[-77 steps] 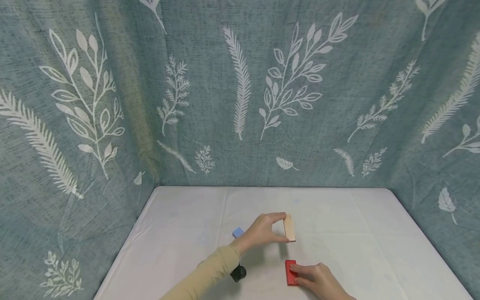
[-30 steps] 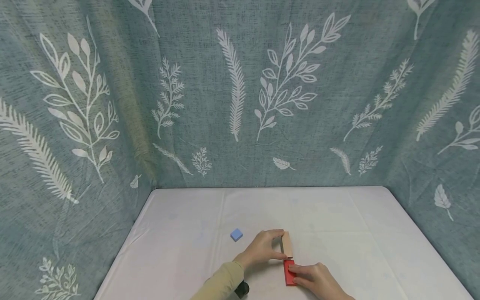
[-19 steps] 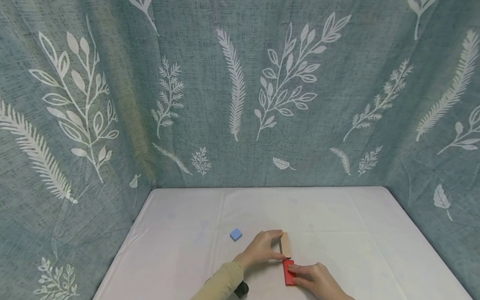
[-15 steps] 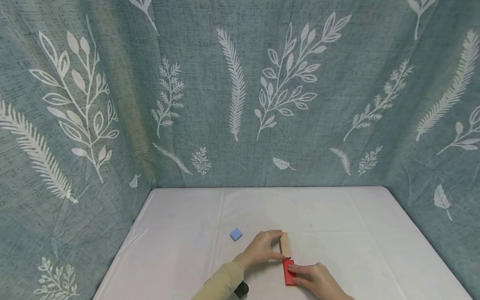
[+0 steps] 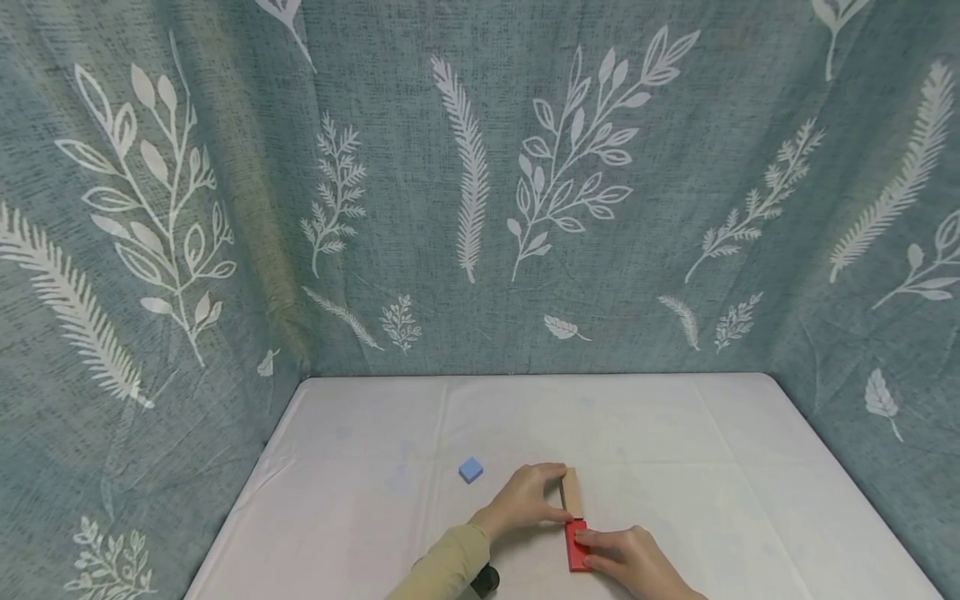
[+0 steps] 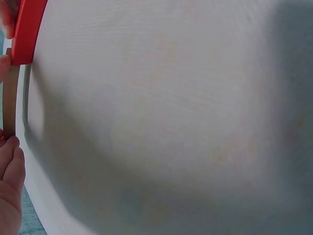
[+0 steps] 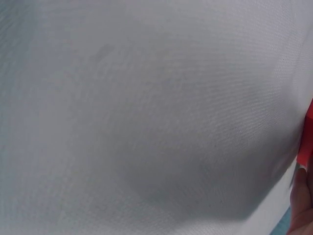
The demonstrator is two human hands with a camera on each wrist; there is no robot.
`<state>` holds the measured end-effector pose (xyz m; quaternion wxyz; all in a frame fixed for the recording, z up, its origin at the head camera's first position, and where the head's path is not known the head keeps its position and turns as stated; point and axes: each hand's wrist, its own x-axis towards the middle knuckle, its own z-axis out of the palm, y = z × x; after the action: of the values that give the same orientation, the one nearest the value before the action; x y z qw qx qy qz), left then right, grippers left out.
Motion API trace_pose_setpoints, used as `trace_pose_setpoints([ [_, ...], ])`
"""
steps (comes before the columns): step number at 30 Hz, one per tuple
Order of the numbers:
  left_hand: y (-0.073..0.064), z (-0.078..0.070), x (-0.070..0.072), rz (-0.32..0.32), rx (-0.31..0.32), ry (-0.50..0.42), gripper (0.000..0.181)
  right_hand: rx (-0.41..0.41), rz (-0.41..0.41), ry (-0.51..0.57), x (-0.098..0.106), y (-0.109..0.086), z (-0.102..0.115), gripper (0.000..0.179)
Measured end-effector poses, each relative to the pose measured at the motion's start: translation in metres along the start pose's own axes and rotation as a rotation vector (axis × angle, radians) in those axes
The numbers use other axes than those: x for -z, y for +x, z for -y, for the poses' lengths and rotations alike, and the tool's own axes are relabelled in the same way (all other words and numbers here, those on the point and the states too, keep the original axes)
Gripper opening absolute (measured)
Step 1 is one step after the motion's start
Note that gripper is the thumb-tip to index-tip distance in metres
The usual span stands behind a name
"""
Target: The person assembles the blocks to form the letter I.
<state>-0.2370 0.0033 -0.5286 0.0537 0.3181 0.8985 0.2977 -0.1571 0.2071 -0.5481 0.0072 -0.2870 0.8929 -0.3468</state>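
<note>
In the head view my left hand pinches a flat, pale wooden block at its two ends, fingers on the far end, thumb at the near one. The block's near end is up against the far end of a red rectangular block. My right hand grips the red block from its right side. In the left wrist view the wooden block lies end to end with the red block, with a gap and a shadow beside it. Only a corner of the red block shows in the right wrist view.
A small blue block sits left of and beyond my left hand. A black object is partly hidden by the left sleeve. The white-covered table ends at a green leaf-patterned curtain on three sides.
My left hand has brought the wooden block closer and down to the red block's far end. Over the last half second it shifts only slightly. The right hand stays on the red block.
</note>
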Motion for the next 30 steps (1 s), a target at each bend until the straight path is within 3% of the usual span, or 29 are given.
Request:
trace_pose_setpoints([
  [5,-0.0013,0.0004,-0.0018,0.003,0.006,0.0,0.065,0.005,-0.003,-0.007,-0.0002,0.0001,0.0003,0.033],
  [14,-0.0023,-0.0015,-0.0018,0.034,0.025,-0.047,0.063,-0.058,0.028,0.02,-0.0002,0.0004,-0.0001,0.033],
  [30,-0.0004,0.0037,-0.0041,0.076,0.045,-0.12,0.065,-0.037,0.015,0.023,-0.0009,-0.0009,-0.002,0.035],
])
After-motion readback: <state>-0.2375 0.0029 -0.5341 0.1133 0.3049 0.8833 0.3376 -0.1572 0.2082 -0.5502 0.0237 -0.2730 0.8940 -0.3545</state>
